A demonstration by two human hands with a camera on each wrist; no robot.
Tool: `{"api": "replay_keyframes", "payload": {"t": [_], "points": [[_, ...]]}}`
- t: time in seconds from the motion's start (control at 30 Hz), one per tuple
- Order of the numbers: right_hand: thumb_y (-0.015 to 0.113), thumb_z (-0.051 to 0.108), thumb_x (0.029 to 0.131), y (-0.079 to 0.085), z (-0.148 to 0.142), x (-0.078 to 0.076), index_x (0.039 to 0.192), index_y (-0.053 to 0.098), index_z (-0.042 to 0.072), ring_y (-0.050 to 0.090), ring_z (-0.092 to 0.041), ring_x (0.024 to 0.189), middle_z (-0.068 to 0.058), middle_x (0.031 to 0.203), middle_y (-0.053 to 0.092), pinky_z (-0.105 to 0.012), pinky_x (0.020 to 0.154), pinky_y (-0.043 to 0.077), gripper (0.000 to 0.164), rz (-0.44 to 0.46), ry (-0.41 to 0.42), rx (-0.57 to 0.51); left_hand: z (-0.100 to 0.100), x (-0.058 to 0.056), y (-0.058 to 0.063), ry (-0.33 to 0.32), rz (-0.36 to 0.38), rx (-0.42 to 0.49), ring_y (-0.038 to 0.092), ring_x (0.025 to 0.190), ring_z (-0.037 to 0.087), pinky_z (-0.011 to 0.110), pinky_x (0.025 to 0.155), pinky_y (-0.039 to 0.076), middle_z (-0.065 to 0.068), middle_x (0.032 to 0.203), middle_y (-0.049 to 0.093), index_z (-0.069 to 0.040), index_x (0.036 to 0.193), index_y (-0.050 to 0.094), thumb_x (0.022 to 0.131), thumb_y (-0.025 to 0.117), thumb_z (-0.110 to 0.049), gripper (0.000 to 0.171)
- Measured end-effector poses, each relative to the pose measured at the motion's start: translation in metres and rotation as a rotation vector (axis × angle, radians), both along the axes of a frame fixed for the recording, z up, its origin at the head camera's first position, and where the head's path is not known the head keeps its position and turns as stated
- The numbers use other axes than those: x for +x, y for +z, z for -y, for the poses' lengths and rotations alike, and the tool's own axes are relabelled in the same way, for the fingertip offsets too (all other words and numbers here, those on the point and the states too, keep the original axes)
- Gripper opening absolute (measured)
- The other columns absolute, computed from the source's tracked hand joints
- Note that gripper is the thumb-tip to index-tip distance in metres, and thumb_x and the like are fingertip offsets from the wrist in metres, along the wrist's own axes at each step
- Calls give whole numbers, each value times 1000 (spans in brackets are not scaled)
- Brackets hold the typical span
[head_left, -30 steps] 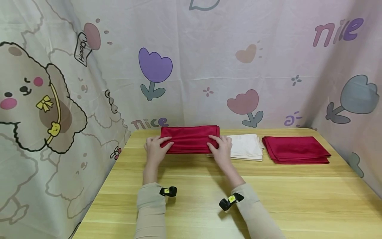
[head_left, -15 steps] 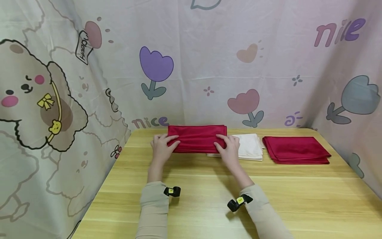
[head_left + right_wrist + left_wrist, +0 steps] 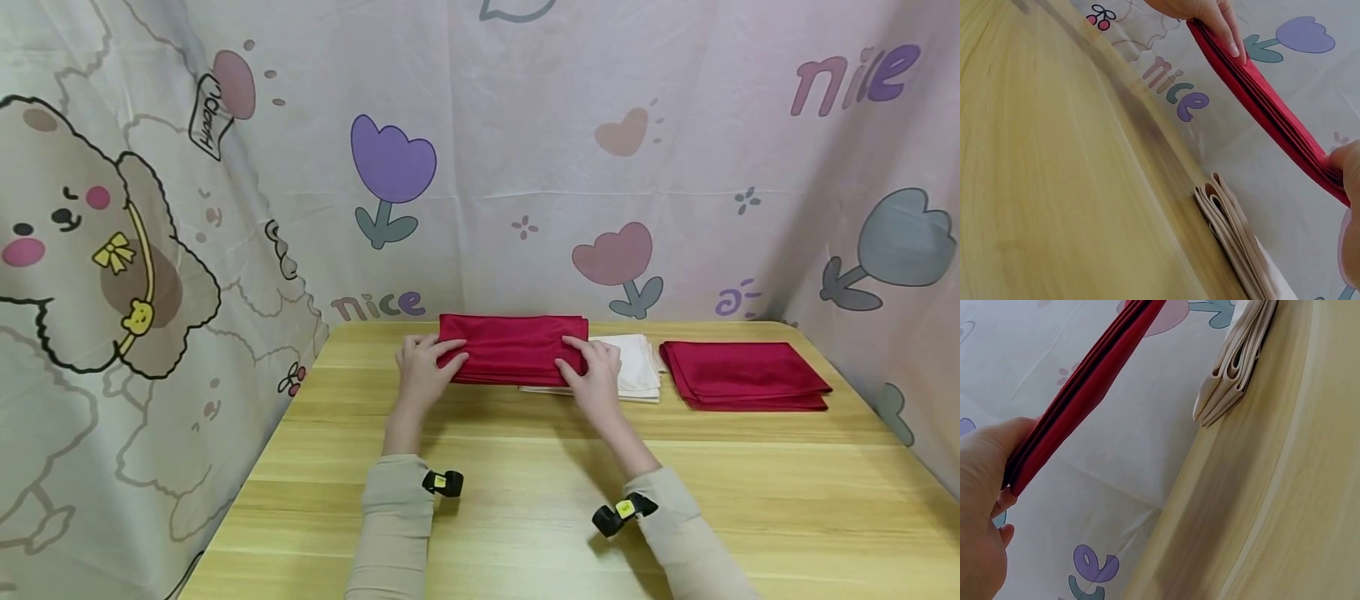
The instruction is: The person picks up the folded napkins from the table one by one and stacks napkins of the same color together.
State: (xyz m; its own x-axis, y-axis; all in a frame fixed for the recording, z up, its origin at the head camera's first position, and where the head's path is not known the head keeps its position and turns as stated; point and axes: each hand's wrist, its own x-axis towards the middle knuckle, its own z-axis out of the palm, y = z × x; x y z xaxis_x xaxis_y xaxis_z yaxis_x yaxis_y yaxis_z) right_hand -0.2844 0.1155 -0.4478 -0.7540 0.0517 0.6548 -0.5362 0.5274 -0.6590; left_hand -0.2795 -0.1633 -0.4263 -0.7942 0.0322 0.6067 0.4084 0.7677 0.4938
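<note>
A white printed fabric curtain (image 3: 480, 150) with tulips and a bear stands behind, at 12 o'clock. Before it lies the pale wooden table (image 3: 517, 533), with a wood-grain top. At about 3 o'clock from the hands, a folded dark-red cloth stack (image 3: 750, 375) rests on the table.

Another folded red cloth, smooth and rectangular (image 3: 513, 348), is held raised above the table's far part; both wrist views show a gap beneath it. Just at its 3 o'clock, the folded white cloth stack (image 3: 637, 367) lies on the table, partly hidden.

The left hand (image 3: 423, 367) pinches the held cloth at its 9 o'clock end, and the right hand (image 3: 596, 371) at its 4 o'clock end; thumbs and fingers are parted only by the cloth's thickness. Each sleeve carries a small black device (image 3: 452, 484) with a yellow label.
</note>
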Motion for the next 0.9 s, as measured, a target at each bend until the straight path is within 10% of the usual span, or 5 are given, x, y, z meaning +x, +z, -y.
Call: {"api": "replay_keyframes", "payload": {"t": [0.9], "points": [[84, -5, 77, -2, -54, 13, 113, 72, -3, 40, -44, 100, -21, 94, 62, -52, 88, 28, 38, -140, -50, 79, -41, 4, -2, -106, -68, -105, 45, 105, 29, 51, 85, 31, 8, 104, 69, -16, 110, 81, 93, 75, -25, 21]]}}
